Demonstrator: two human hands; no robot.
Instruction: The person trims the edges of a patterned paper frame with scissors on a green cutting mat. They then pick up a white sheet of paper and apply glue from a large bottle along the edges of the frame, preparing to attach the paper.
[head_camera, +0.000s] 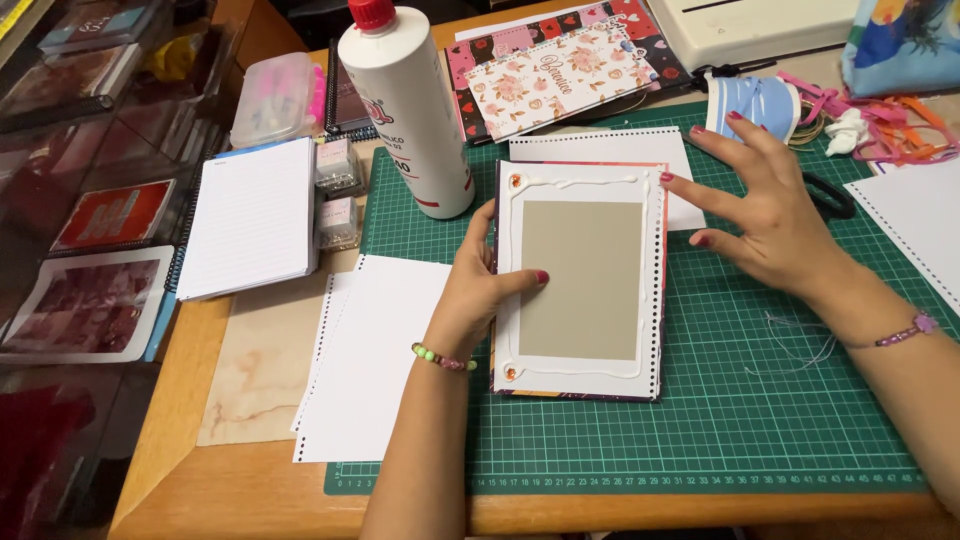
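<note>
I see a white rectangular cover board with a grey card panel in its middle (580, 280) lying flat on the green gridded cutting mat (760, 400), near the mat's upper left part. A bead of white glue runs round the grey panel, and the board's right edge has a row of punched holes. My left hand (480, 285) rests on the board's left edge, thumb pressed onto the grey panel, fingers curled round the side, so it is holding the board in place. My right hand (765, 215) hovers just right of the board, fingers spread wide and gripping nothing, one fingertip close to the upper right corner. Behind the board stands a tall white glue bottle with a red cap (405, 100). Loose white punched sheets (375, 350) lie left of it, beside a lined spiral notepad (255, 215).
</note>
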